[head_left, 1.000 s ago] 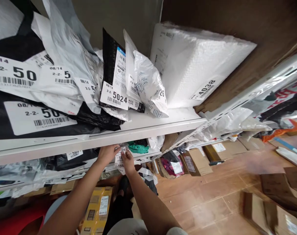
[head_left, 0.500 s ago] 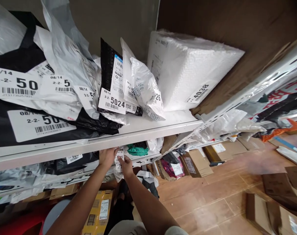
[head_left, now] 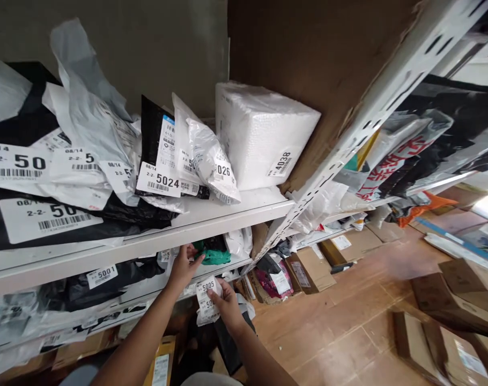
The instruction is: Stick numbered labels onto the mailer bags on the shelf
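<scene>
My right hand (head_left: 230, 306) pinches a strip of number labels (head_left: 207, 296); the top one reads 5005. My left hand (head_left: 184, 268) reaches under the edge of the upper shelf (head_left: 147, 231), its thumb and fingers apart, beside a green plastic parcel (head_left: 217, 257) on the lower shelf. Whether the fingertips touch the parcel I cannot tell. Left of that hand lies a black bag labelled 5001 (head_left: 102, 275). Below my right hand is a dark bag (head_left: 229, 343).
Overhead, the upper shelf bears a black pouch labelled 5024 (head_left: 157, 179) and a white wrapped box (head_left: 260, 134). A slotted white upright (head_left: 324, 166) stands to the right. Cardboard boxes (head_left: 449, 300) lie on the wooden floor (head_left: 328, 332).
My left hand has left the label strip and moved to the green parcel. My right hand has drawn the strip down and right. The view has turned to the right.
</scene>
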A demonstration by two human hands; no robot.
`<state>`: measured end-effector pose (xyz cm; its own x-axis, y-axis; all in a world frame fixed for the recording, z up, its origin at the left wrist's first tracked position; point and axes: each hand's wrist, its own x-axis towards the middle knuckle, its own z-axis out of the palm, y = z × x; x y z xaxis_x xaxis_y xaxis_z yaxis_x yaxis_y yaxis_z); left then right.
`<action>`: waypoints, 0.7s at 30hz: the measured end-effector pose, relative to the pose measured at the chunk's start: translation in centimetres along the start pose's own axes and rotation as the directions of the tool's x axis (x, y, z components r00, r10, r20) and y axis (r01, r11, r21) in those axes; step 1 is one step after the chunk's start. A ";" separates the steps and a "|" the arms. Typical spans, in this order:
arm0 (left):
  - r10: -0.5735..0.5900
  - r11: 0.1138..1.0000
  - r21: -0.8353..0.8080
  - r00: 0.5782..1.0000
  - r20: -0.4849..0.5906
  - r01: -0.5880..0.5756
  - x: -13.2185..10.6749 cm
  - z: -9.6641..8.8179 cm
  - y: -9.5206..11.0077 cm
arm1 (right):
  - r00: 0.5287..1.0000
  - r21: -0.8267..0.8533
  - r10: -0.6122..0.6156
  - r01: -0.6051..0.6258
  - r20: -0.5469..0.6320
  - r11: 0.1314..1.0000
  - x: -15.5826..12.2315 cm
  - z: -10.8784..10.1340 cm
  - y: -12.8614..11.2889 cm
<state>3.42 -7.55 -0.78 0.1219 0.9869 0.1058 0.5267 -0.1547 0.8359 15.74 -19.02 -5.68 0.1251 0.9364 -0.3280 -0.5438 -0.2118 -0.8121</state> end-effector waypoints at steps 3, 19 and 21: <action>-0.047 0.999 -0.008 0.998 -0.048 0.046 -0.8 1.1 -0.9 | 0.999 -0.004 -0.039 0.039 0.037 0.999 0.9 0.2 -1.4; -0.286 0.949 -0.153 0.958 -0.035 0.278 -0.8 2.4 -0.5 | 0.973 -0.087 -0.188 0.178 -0.135 0.980 6.9 3.6 -1.3; -0.281 0.953 -0.124 0.959 -0.017 0.277 -0.3 2.2 -0.6 | 0.964 -0.115 -0.189 0.169 -0.186 0.979 7.3 3.9 -1.2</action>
<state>4.93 -7.87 -2.50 -0.0453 0.9912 -0.1246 0.4315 0.1319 0.8924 14.09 -10.87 -5.22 0.3780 0.8906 -0.2529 -0.4158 -0.0808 -0.9059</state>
